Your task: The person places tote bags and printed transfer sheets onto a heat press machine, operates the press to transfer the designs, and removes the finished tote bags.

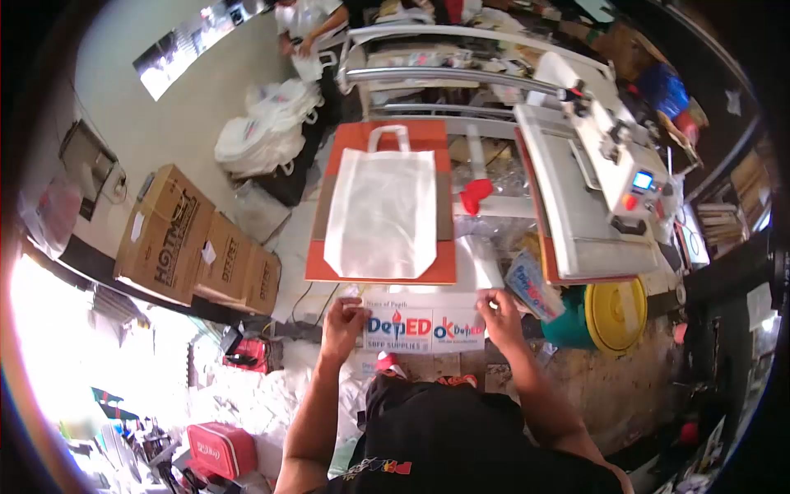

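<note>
Between my two hands a printed transfer sheet is stretched flat, showing "DepED" and "SBFP SUPPLIES" in red and blue. My left hand pinches its left edge, and my right hand pinches the upper right corner. Just beyond the sheet, a white tote bag lies flat on an orange-red press pad, its handle pointing away from me. The sheet is apart from the bag, nearer my body.
To the right stands a heat press with a lit control box. Below it is a green bucket with a yellow lid. Cardboard boxes and piled white bags are on the left. Another person handles a bag behind.
</note>
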Demonstrator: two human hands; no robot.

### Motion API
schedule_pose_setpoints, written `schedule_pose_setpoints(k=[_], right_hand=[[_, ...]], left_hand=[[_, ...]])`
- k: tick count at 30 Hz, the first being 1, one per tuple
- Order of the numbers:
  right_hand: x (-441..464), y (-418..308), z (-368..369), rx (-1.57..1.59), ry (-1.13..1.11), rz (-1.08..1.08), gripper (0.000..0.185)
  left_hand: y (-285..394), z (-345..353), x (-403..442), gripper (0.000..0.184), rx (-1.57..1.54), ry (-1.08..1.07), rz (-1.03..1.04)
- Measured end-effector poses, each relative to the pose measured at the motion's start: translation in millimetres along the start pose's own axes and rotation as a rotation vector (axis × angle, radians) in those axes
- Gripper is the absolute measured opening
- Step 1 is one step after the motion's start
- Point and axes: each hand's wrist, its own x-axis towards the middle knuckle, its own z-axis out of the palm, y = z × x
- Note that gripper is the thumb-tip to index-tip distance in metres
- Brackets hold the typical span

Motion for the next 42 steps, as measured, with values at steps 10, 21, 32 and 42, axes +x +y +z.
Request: schedule_pose_setpoints(k=[10,21,32,42], right_hand=[[182.8,3.1,117.7,-0.117,0.232,-0.171,0.042],[233.3,17.2,164.1,-0.667,0.216,-0.445,0.045],[235.4,49.5,174.2,-0.939,0.091,-0.266,0.047],[236.5,45.1,178.6,-0.979,0.073,-0.190,0.050]], left_hand=[[17.0,-45.3,233.8,0.018,0.340,0.139,0.269],[12.7,-13.8,342.9,0.020,0.516,0.130,0.208],[-18.0,-49.0,281.0,0.046,0.899,0.074,0.726],[-12.3,-37.3,264.7,0.054,1.101,0.082,0.524]])
